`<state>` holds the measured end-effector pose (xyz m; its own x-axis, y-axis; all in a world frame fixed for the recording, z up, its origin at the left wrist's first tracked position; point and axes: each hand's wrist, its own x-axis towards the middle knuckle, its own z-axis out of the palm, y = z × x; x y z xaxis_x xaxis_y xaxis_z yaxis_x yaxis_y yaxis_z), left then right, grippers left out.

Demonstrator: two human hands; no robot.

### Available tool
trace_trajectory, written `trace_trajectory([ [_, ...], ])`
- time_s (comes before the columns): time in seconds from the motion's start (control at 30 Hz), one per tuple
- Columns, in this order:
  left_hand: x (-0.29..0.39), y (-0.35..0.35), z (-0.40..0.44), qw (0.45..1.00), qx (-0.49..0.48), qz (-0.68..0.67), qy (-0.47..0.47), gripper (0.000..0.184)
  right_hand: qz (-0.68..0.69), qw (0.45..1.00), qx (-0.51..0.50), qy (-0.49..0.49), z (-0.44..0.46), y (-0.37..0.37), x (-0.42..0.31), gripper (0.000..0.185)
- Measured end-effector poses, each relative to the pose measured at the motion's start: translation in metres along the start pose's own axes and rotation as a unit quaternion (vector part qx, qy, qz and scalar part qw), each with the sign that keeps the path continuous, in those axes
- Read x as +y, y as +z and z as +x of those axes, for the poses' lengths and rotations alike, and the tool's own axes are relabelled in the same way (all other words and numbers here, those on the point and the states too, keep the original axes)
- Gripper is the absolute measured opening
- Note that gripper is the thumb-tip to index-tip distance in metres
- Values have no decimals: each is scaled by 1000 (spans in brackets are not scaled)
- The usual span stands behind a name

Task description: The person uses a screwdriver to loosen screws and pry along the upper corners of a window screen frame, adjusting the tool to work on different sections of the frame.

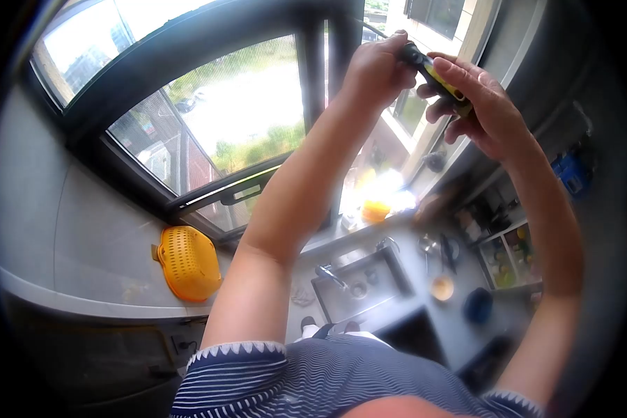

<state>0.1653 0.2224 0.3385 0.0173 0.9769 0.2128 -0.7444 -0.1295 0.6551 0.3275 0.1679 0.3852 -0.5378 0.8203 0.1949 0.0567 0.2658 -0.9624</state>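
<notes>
A black and yellow tool handle (439,78) is held up in front of the window, at the upper right of the middle. My left hand (380,70) is closed round its dark upper end, where a thin dark shaft seems to run up and left. On the handle's lower end rests my right hand (484,108), its thumb and fingers curved around the yellow and black part. Both arms are raised, and the hands are close together with the handle between them. The dark window frame (315,76) stands just left of my left hand.
An orange basket (188,263) hangs or stands against the wall at the left. Below are a steel sink (366,289) with a faucet (331,276), a pale round bowl (442,288), a dark blue round object (478,305) and a shelf rack (505,258).
</notes>
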Motion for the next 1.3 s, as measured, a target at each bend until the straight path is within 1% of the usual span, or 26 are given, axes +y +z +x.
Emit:
trace_trajectory([
  [0.03, 0, 1, -1, 1000, -5, 0, 0, 21, 66, 997, 5, 46, -1, 4, -1, 53],
  [0.13, 1, -4, 5, 999, -41, -21, -8, 21, 141, 989, 8, 40, 9, -1, 5, 37],
  [0.27, 4, -3, 4, 998, -53, 12, -34, 24, -142, 988, 52, -24, 13, -7, -6, 30],
  [0.3, 6, 0, 0, 998, -33, 42, -20, 27, -273, 948, 67, -150, 18, -10, -4, 31],
  [0.33, 8, 3, -4, 997, -11, 72, -6, 30, -394, 875, 79, -271, 26, -13, 0, 31],
  [0.37, 9, 6, -7, 995, 9, 103, 7, 33, -500, 771, 90, -383, 28, -10, -3, 32],
  [0.4, 5, 1, -3, 995, 18, 98, 28, 34, -579, 730, 69, -356, 20, -3, -9, 32],
  [0.43, 1, -3, 2, 995, 11, 92, 37, 34, -661, 662, 77, -345, 15, 2, -6, 32],
  [0.5, -5, -8, 9, 996, -5, 75, 57, 33, -718, 592, 96, -353, 15, 2, 5, 35],
  [0.6, -8, -7, 12, 996, 5, 60, 65, 28, -454, 819, 42, -347, 17, -4, 5, 40],
  [0.63, -8, -8, 11, 996, 10, 49, 67, 27, -236, 962, 3, -137, 11, -7, -1, 44],
  [0.67, -5, -10, 11, 997, -10, 52, 48, 25, -108, 991, 31, -70, 6, -3, -7, 44],
  [0.7, -6, -11, 10, 998, -5, 43, 47, 25, 21, 998, 58, 0, 5, 0, -9, 43],
  [0.8, -10, -13, 14, 999, -12, -7, 37, 28, 105, 993, 4, 55, 10, -5, 4, 42],
  [0.87, -7, -15, 13, 998, -27, 29, 41, 30, -43, 999, 10, 18, 12, -5, 1, 42],
  [0.93, -5, -15, 7, 996, -51, 60, 41, 34, -241, 970, 22, -26, 14, -6, -6, 37],
  [0.97, -1, -17, 5, 993, -45, 90, 55, 34, -363, 922, 43, -132, 18, -6, -4, 36],
  [1.0, 2, -18, 4, 990, -39, 121, 67, 34, -474, 847, 65, -233, 21, -3, 1, 34],
  [1.03, 4, -19, 3, 985, -33, 151, 78, 34, -571, 748, 85, -326, 23, 1, 3, 33],
  [1.07, 4, -21, 7, 981, -30, 170, 88, 33, -634, 731, 66, -242, 14, 11, -4, 34],
  [1.1, 1, -24, 5, 983, -22, 162, 81, 33, -670, 688, 89, -263, 13, 12, 6, 35],
  [1.17, -1, -24, 5, 986, -10, 149, 76, 31, -570, 760, 78, -302, 14, 8, 17, 39],
  [1.2, -1, -23, 3, 991, -6, 119, 69, 27, -365, 914, 49, -170, 9, 2, 11, 41],
  [1.23, -1, -30, 10, 975, -45, 185, 118, 26, -126, 992, 15, -22, 4, 0, 4, 44],
  [1.27, 4, -30, 9, 951, -83, 248, 167, 25, 26, 999, 22, -8, 3, -3, 11, 53],
  [1.3, 2, -26, 7, 977, -48, 182, 104, 23, 78, 997, 3, 15, 2, -1, 15, 53],
])
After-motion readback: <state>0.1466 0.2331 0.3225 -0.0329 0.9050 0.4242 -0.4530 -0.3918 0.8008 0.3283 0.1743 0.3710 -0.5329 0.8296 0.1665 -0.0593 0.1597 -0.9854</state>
